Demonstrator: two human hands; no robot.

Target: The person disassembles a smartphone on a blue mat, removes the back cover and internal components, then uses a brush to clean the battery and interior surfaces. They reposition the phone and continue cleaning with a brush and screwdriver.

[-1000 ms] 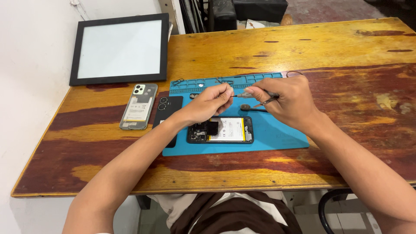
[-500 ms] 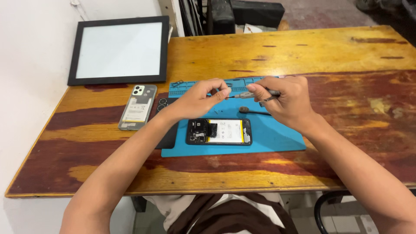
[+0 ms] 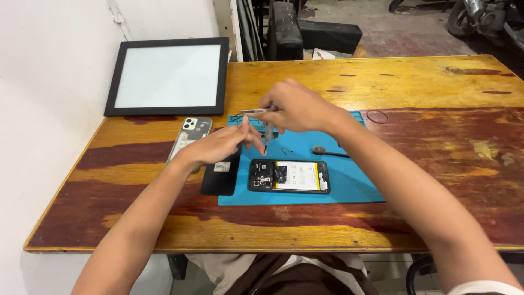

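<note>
Your right hand [image 3: 297, 109] grips tweezers [image 3: 256, 111] and a thin screwdriver [image 3: 269, 134] over the far end of the blue mat [image 3: 355, 186]; your left hand [image 3: 221, 145] hovers with fingers loosely spread, holding nothing. The opened phone [image 3: 289, 176] lies on the mat just nearer the counter's [image 3: 327, 229] front edge than both hands, its long axis parallel to that edge. A black cover [image 3: 221, 175] and another phone [image 3: 188, 136] lie toward the left edge.

Your right hand [image 3: 297, 109] hides most of the slim tool [image 3: 268, 131] and part of the blue mat [image 3: 355, 188]; the tool's tip is too small to tell.
</note>
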